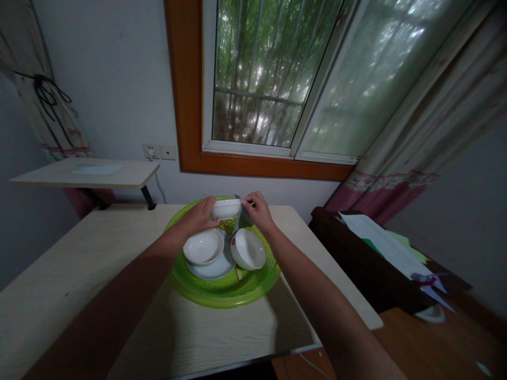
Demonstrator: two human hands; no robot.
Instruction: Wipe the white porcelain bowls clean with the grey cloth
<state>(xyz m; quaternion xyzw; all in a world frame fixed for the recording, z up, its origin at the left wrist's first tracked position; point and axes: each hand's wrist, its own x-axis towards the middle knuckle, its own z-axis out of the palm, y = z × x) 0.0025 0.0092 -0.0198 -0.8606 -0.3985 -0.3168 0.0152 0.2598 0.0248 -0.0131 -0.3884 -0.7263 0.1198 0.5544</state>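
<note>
Above the far part of a green round basket (pixel 225 301), a white bowl (pixel 226 209) is held up and tilted. My left hand (pixel 204 215) is closed around its left side, thumb below and fingers at the rim. At the bowl's right rim, the fingertips of my right hand (pixel 257 210) are pinched together. In the basket, a second white bowl (pixel 204 247) rests on a pale plate (pixel 212 272). To its right leans a white bowl with a red flower print (pixel 249 249). A greyish flat thing (pixel 244 217) behind my right fingers is partly hidden.
The basket stands on a pale wooden table (pixel 119 253). A small raised shelf (pixel 91 171) with a paper on it is at the back left. A window (pixel 269 79) is ahead. Right of the table, papers (pixel 388 253) lie on a dark brown piece of furniture (pixel 356 264).
</note>
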